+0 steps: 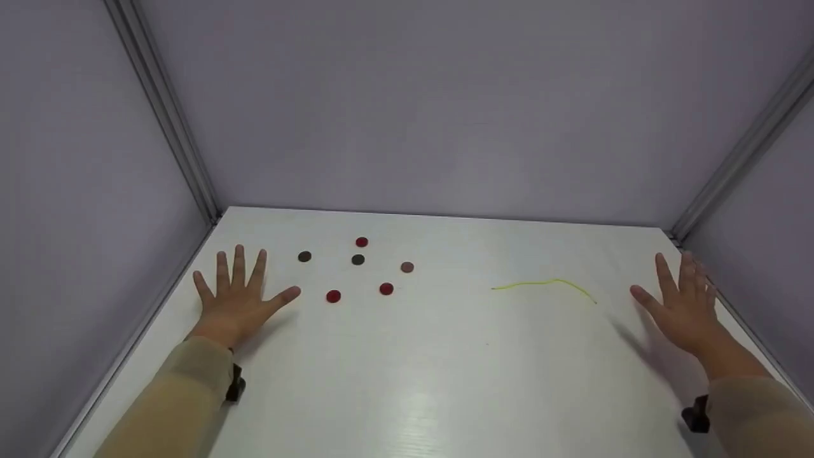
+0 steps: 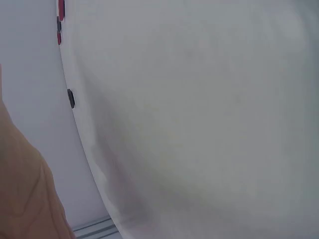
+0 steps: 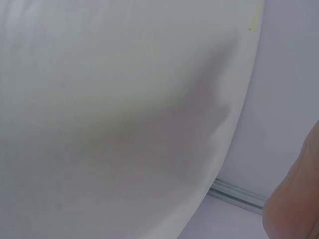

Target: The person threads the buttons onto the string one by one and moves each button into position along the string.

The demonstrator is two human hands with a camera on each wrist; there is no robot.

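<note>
My left hand (image 1: 235, 299) lies flat on the white table (image 1: 413, 381) at the left, fingers spread, holding nothing. Just right of its thumb lie several small round buttons: red ones (image 1: 333, 296) (image 1: 386, 289) (image 1: 362, 242), dark ones (image 1: 304, 256) (image 1: 358, 259) and a brownish one (image 1: 407, 267). My right hand (image 1: 683, 305) is at the right with fingers straight and spread, empty. A thin yellow thread (image 1: 547, 284) lies on the table to its left, apart from the hand. The left wrist view shows a dark button (image 2: 71, 98) edge-on; the right wrist view shows a bit of the thread (image 3: 254, 20).
Grey walls close the table in at the back (image 1: 432, 108), the left and the right, with metal corner rails (image 1: 172, 121) (image 1: 744, 146). Both arms wear beige sleeves (image 1: 178, 401) with dark wrist straps.
</note>
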